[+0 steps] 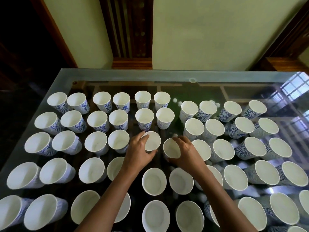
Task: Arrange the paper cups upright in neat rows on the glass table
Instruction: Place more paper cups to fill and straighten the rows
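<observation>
Paper cups [97,120], white inside with blue wavy print outside, stand across the glass desk [41,76] in rows running from left to right of the frame. All of them are upright, mouths opening upward, their long axes vertical; those toward the frame edges look as if they lean outward.

At the centre of the frame each hand holds one cup. The left hand [138,152] grips the left cup [152,141] from its left side, fingers [143,136] curled over the far rim and thumb pressed at the near rim. The right hand [186,153] grips the right cup [171,148] from its right side, fingers over the far rim and thumb at the near wall. Both held cups are mouth up, side by side but not touching, in the third row from the top, between the left and right blocks of cups. Whether their bases rest on the glass cannot be told.

Window light reflects at the upper right of the desk.
</observation>
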The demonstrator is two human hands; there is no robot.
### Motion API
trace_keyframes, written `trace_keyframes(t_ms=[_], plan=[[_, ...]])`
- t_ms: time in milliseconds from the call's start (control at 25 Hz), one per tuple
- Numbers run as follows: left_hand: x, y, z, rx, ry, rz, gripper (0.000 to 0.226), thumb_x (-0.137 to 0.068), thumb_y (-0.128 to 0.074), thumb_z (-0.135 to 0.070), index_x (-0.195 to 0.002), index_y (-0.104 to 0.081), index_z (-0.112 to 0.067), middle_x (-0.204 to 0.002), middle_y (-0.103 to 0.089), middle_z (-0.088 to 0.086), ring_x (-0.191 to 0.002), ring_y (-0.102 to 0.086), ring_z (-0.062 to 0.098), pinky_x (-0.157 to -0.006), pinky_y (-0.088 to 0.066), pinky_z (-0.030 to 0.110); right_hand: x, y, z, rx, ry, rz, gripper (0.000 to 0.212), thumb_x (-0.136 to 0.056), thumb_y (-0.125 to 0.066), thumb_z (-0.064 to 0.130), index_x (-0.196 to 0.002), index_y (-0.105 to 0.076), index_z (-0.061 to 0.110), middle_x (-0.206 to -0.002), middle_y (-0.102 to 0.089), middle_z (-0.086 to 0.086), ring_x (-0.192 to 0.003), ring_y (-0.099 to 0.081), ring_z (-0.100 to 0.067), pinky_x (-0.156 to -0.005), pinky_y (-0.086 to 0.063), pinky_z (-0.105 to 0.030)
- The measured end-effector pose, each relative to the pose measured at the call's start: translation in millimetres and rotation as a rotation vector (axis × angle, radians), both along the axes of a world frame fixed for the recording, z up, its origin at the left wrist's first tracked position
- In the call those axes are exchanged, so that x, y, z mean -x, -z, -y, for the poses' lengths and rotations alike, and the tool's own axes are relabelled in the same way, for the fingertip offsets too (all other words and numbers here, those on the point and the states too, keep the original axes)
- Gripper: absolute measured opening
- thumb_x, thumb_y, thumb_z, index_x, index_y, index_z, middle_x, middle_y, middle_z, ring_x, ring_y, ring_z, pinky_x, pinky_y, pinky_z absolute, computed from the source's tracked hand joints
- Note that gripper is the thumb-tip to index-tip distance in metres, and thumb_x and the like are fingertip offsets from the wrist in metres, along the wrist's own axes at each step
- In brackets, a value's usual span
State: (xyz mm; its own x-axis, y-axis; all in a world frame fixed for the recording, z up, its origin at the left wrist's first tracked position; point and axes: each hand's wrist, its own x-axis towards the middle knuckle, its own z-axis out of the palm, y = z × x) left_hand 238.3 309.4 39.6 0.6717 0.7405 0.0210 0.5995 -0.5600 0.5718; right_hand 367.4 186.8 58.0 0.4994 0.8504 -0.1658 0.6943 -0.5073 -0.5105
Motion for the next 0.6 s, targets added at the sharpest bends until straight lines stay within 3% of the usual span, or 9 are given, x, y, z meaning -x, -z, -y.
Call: trace_keyframes(t_ms=[280, 400, 600], plan=[[16, -1, 12, 0.097, 0.055, 0.021, 0.067, -0.064, -0.08, -0.023, -0.125, -0.055, -0.009, -0.133, -0.049, 0.01, -0.122, -0.047, 0.025, -0.103, -0.03, 0.025, 6, -3, 9, 0.0, 0.029, -0.021, 0.088, -0.066, -0.083, 0.027, -0.14, -0.037, 0.013, -0.145, -0.036, -0.009, -0.127, -0.041, -0.028, -0.104, -0.039, -0.035], [17, -3, 15, 0.108, 0.004, 0.043, 0.071, -0.062, -0.082, -0.031, -0.124, -0.056, -0.01, -0.133, -0.049, 0.009, -0.123, -0.047, 0.023, -0.103, -0.032, 0.027, 5, -5, 8, -0.02, 0.029, -0.021, 0.09, -0.065, -0.083, 0.03, -0.14, -0.036, 0.014, -0.147, -0.033, -0.008, -0.13, -0.039, -0.028, -0.106, -0.037, -0.036], [6, -6, 10, 0.094, 0.054, -0.007, 0.07, -0.065, -0.078, -0.035, -0.126, -0.054, -0.011, -0.133, -0.051, 0.005, -0.121, -0.047, 0.02, -0.103, -0.032, 0.025, 4, -7, 3, -0.016, 0.008, -0.002, 0.082, -0.068, -0.081, 0.027, -0.137, -0.041, 0.012, -0.138, -0.044, -0.009, -0.121, -0.047, -0.028, -0.097, -0.04, -0.033]])
